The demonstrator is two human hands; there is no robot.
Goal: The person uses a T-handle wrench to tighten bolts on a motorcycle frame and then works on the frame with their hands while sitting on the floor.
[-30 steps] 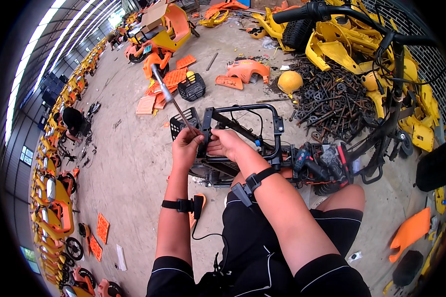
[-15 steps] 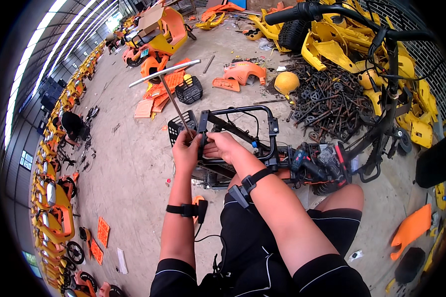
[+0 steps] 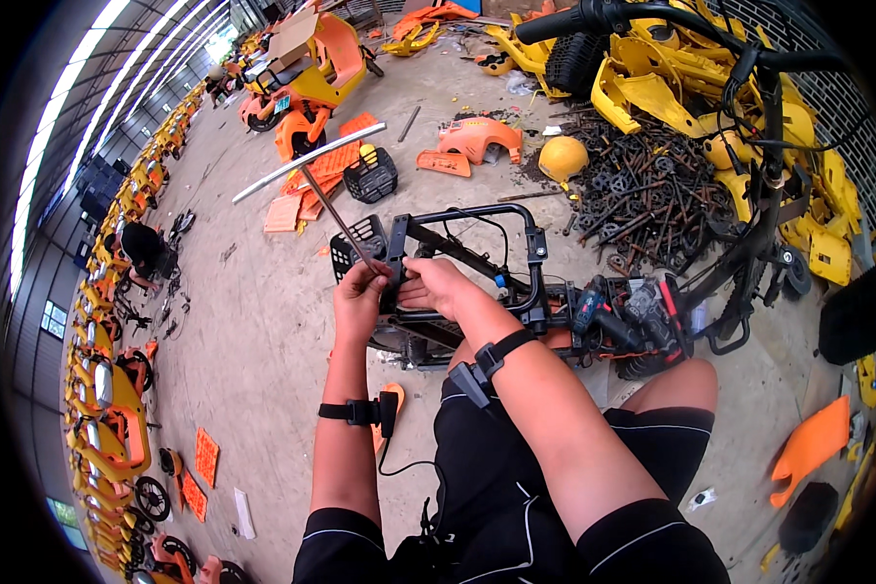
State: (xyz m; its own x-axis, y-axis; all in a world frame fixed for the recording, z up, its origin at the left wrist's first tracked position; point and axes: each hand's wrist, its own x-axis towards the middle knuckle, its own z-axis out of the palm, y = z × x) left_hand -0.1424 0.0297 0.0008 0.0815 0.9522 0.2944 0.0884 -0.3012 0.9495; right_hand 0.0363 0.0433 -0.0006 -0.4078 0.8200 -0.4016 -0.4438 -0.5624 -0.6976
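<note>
A long T-handle wrench (image 3: 335, 216) slants up and away from my left hand (image 3: 357, 297), whose fingers are closed around its lower end. Its wide silver crossbar lies toward the far left. The wrench's tip meets the upright post of a black tubular bike frame (image 3: 397, 255), where my fingers hide the contact. On the post's other side, my right hand (image 3: 436, 287) holds it with thumb and fingers. Behind the post stands a black plastic basket (image 3: 357, 243). A cordless power tool (image 3: 594, 310) rests on the frame to the right.
Rusty metal parts (image 3: 642, 190) are heaped beyond the frame, beside a yellow helmet (image 3: 563, 158) and yellow panels (image 3: 652, 88). Handlebars (image 3: 681, 24) reach in at upper right. Orange panels (image 3: 326, 170) lie farther out. Parked yellow scooters (image 3: 102, 428) line the left; another person (image 3: 143, 248) crouches there.
The wrench's crossbar has swung left and tilted a little, and my left hand has shifted slightly left with it. My right hand stays at the post.
</note>
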